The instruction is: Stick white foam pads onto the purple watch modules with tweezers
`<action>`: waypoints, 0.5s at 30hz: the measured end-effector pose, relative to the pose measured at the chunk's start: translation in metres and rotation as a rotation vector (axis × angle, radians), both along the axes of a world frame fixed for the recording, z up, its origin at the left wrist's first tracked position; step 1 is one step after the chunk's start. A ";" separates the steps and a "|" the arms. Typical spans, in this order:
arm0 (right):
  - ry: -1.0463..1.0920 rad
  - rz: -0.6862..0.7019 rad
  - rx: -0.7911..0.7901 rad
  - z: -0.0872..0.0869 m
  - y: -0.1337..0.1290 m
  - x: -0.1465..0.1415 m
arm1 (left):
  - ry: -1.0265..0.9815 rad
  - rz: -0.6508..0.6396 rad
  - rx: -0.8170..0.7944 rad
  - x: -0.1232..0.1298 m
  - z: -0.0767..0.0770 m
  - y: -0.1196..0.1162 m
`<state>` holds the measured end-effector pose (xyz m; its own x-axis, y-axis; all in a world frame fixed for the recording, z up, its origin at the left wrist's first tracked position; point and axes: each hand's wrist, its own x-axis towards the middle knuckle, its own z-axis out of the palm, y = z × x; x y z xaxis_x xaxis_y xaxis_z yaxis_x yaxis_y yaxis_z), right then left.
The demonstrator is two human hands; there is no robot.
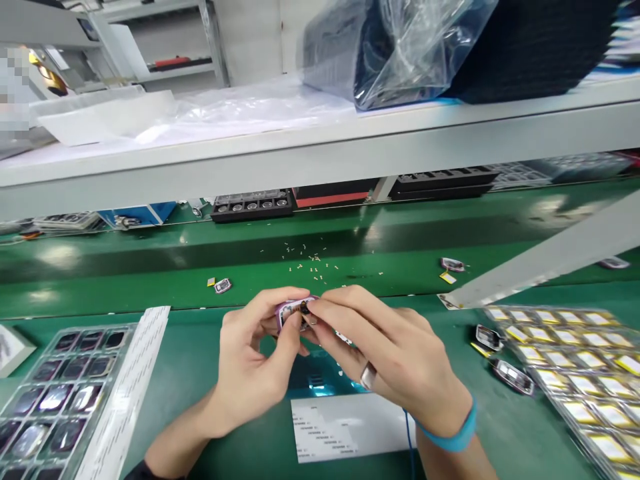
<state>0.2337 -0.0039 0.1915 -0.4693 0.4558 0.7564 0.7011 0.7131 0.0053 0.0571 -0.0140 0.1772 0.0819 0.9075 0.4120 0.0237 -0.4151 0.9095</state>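
Observation:
Close together over the middle of the bench are both my hands. My left hand [253, 363] is closed around a small purple-rimmed watch case [285, 312], its open inner side with tiny parts turned towards me. Thumb and fingers of my right hand [395, 350] pinch at a small black part [305, 307] on the case; the fingertips hide much of it. A ring and a blue wristband [457, 433] are on my right hand and wrist. Below the hands lies a white label sheet [350, 427], with a blue cord beside it.
At left lies a clear tray [65, 387] of dark watch faces beside a white strip [125, 400]. A tray of yellow-edged batteries [570, 360] is at right, near loose cases [513, 375]. Tiny pieces [314, 260] are scattered ahead. A shelf [280, 150] crosses above; a slanted post [550, 250] stands right.

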 end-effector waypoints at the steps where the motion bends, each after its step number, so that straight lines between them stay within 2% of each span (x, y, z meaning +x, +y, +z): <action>1: -0.012 -0.003 0.004 0.000 0.001 -0.001 | 0.024 0.013 0.021 0.000 0.000 0.000; 6: -0.077 0.020 -0.039 -0.002 0.004 -0.002 | 0.124 0.107 0.116 0.000 0.000 0.001; 9: -0.096 0.043 -0.073 -0.003 0.005 0.001 | 0.166 0.106 0.129 -0.002 0.000 0.002; 12: -0.019 0.098 -0.127 -0.004 0.008 0.007 | 0.179 0.065 0.127 -0.003 0.000 0.003; 15: 0.140 0.211 -0.217 -0.004 0.016 0.010 | 0.175 0.045 0.104 -0.003 0.000 0.006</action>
<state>0.2434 0.0120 0.1874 -0.4686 0.5168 0.7165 0.5206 0.8168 -0.2486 0.0542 -0.0081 0.1773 0.1206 0.8651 0.4869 0.1983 -0.5016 0.8421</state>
